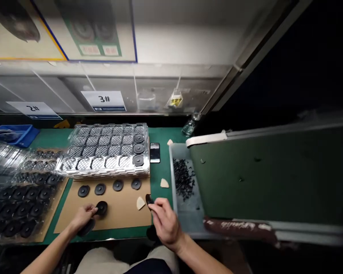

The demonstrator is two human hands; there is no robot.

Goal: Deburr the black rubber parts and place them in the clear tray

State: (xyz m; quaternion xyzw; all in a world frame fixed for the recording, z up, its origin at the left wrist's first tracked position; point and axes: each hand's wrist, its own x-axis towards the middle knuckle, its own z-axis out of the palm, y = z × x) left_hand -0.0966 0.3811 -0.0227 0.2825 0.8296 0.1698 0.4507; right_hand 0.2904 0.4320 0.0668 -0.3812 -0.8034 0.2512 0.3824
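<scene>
Lying on green bench (160, 173), cardboard (122, 219) bears discs (117, 185).

Round black disc (102, 207) with raised hub, flat on brown cardboard sheet (122, 219); small black piece (149, 199) held over its right edge.

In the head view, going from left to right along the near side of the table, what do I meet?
Trays of black discs, left hand, black disc, beige wedge, right hand, grey bin, green belt.

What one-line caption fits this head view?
Left hand touches a round black disc on a brown cardboard sheet; right hand pinches a small black part.
</scene>
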